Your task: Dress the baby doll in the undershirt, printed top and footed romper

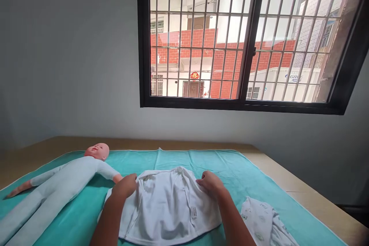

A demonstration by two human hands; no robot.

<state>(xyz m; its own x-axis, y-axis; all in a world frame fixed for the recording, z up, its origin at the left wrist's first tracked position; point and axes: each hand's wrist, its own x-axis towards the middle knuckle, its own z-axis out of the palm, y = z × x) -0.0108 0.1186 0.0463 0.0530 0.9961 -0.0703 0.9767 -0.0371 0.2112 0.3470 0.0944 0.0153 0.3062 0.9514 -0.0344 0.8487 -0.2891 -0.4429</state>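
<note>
White garment (pixel 167 203): laid out on the teal cloth (pixel 230 161), centre, between both hands; hem toward the camera, upper edge bunched and creased.
Left hand (pixel 125 186): closed at the garment's left upper side; fabric pinched between curled fingers.
Right hand (pixel 211 182): closed at the right upper side; fabric edge pinched between thumb and bent fingers.
Garment tag (pixel 194 212): small, pale, sewn on the front at lower right; print seen, too small to be read.
Doll (pixel 66 177): laid on its back at left, white-suited, head toward the wall; one doll hand just beside the left hand, contact cannot be told.
Patterned cloth (pixel 259 219): crumpled at right, white with small grey-green prints; any lettering cannot be made out.
Surface (pixel 300 196): wooden, mostly covered by the teal cloth.
Window (pixel 198 103): dark-framed, barred.
Outside sign (pixel 294 78): blue letters, "GREE" apparently, partly crossed by bars; smaller line beneath unreadable.
Red ornament (pixel 195 75): hung above a brown door; characters not legible.
</note>
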